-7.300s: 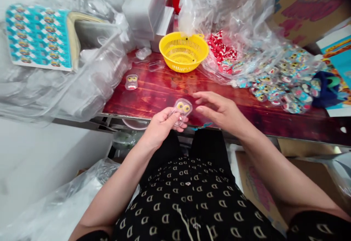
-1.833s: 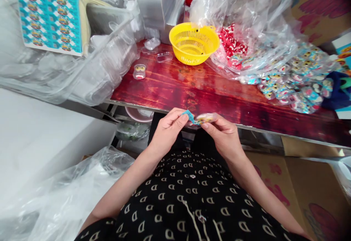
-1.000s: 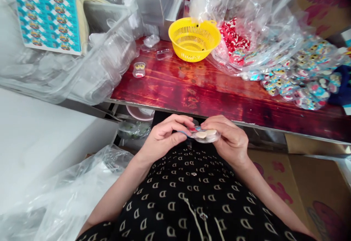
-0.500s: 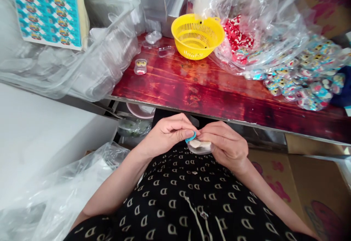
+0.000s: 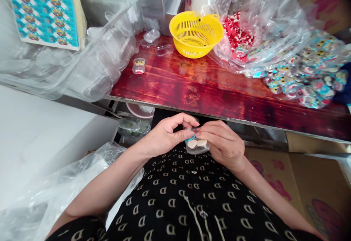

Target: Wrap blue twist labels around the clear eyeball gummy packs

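Note:
My left hand and my right hand meet over my lap, just below the front edge of the red wooden table. Both pinch one small clear plastic capsule with pale pieces inside. My left thumb and forefinger press a blue card piece at the capsule's top. My right fingers cup the capsule from the right and below. Part of the capsule is hidden by my fingers.
A yellow basket stands at the table's back. One filled capsule lies at the left. Finished capsules are heaped at the right beside a clear bag of red pieces. Clear bags of empty shells and a printed card sheet lie left.
Both hands have come down from the table edge to my lap with the capsule. The blue card has gone from sticking out to being pressed against the capsule's top.

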`<state>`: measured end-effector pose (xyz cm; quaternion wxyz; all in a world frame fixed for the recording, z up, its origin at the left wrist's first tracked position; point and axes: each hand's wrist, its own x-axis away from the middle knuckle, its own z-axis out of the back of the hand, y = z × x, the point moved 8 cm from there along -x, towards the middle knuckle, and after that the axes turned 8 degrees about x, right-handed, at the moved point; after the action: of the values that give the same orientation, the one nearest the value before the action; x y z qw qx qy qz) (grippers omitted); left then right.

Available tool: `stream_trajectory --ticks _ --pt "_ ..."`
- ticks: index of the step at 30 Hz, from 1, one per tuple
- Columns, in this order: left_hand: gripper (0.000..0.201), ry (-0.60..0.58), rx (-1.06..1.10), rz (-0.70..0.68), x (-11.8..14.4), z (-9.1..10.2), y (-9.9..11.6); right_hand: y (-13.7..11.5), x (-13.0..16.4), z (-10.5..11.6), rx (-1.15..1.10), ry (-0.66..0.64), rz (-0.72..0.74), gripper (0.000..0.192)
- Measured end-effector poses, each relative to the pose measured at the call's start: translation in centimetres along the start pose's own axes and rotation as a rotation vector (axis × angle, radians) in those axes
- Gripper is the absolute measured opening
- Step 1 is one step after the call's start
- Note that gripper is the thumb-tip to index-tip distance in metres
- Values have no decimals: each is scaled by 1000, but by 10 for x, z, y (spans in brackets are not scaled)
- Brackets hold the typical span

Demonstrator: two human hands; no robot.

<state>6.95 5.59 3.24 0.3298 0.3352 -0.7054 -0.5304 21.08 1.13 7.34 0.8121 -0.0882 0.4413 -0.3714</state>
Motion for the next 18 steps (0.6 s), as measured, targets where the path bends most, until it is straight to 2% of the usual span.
stream_trajectory --ticks 6,13,18 --pt "14 -70 7 -24 -6 -3 -4 2 4 1 38 26 11 39" --pt "31 -186 -24 53 -7 -5 -14 1 5 -4 -19 -29 0 38" --pt "45 -266 226 197 -3 -12 -28 -4 2 0 -58 19 27 35"
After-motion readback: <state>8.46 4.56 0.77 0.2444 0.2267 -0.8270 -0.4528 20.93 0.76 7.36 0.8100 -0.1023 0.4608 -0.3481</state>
